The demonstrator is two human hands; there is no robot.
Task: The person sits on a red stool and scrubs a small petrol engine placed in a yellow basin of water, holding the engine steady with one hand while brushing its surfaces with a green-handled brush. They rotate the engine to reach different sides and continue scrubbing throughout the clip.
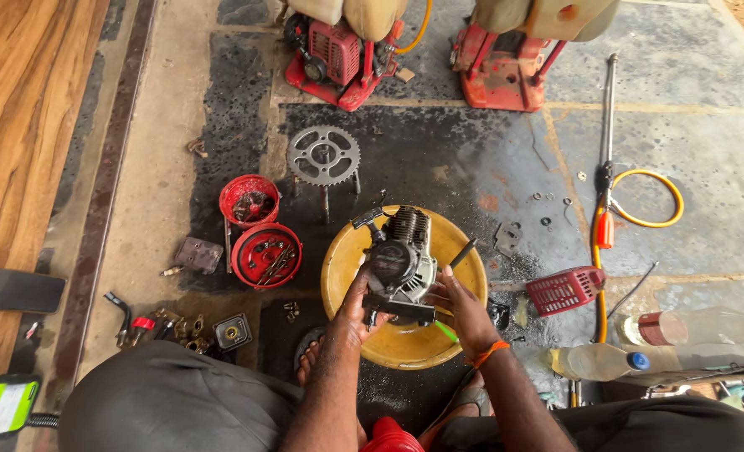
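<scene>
Grey-metal small engine block (399, 259) with black cooling fins sits over the yellow plastic basin (338, 276) on the oily floor. Both hands grip it: left hand (352, 308) underneath, right hand (465, 311) alongside. Best kept over the basin, steady, fingers wrapped firmly.

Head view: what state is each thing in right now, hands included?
Small engine: held over the yellow basin, partly stripped.
Left hand: gripping the engine's base.
Right hand: on the engine's side.
Red bowls: open, holding small parts.
Sprocket: lying flat.
Plastic bottles: capped, lying down.
</scene>
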